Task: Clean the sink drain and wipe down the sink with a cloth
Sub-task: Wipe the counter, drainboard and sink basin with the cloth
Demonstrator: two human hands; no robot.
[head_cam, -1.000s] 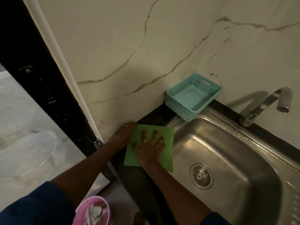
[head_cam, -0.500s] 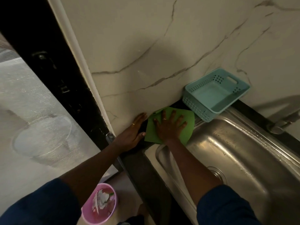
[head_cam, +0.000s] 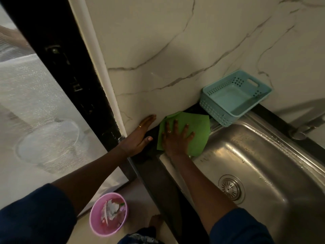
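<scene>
A green cloth (head_cam: 197, 131) lies flat on the dark counter at the sink's far left corner. My right hand (head_cam: 175, 138) presses on it with spread, straight fingers. My left hand (head_cam: 139, 136) rests flat against the base of the marble wall, just left of the cloth, fingers straight. The steel sink (head_cam: 274, 155) is wet, and its round drain strainer (head_cam: 230, 188) sits in the basin floor to the right of my right forearm.
A light blue perforated basket (head_cam: 234, 97) stands on the counter against the wall, right behind the cloth. The tap (head_cam: 304, 129) is at the right edge. A pink bucket (head_cam: 109, 213) with scraps stands on the floor below. A dark door frame (head_cam: 70, 67) runs along the left.
My right hand slid the cloth from the near counter toward the wall corner beside the basket. My left hand moved up along the wall base. The view shifted, bringing the drain back into sight.
</scene>
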